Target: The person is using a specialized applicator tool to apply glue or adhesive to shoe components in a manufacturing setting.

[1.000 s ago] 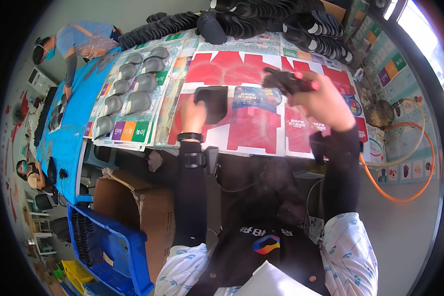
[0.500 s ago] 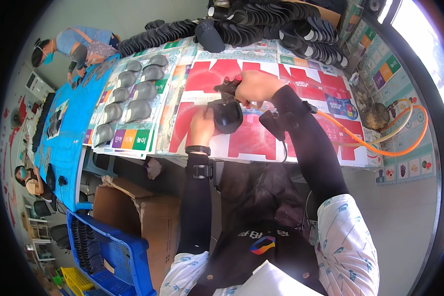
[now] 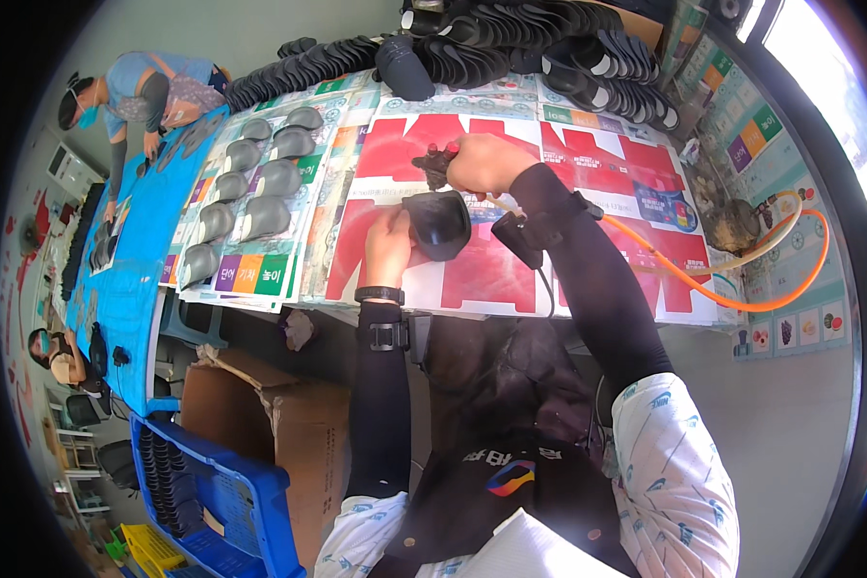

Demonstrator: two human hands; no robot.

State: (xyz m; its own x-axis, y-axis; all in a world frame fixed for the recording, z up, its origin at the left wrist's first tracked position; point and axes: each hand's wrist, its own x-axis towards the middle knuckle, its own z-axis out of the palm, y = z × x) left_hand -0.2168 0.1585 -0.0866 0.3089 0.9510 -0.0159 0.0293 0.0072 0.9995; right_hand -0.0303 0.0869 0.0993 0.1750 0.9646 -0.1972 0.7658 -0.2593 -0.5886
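My left hand grips the left edge of a black, glossy, curved moulded piece, holding it tilted above the red-and-white printed sheets. Its hollow side partly shows. Just beyond it, my right hand is wrapped round a dark spray gun with red knobs. The gun's nozzle end points left, above the piece and apart from it. An orange hose runs from near my right wrist out to the right. Whether any spray comes out cannot be made out.
Dark grey curved pieces lie in two rows on printed sheets to the left. Stacks of black pieces line the table's back. A co-worker leans over a blue table. Below stand a blue crate and a cardboard box.
My right hand and the spray gun have shifted slightly left. The black piece has turned a little, showing more of its hollow side. The co-worker's arm now reaches farther along the blue table.
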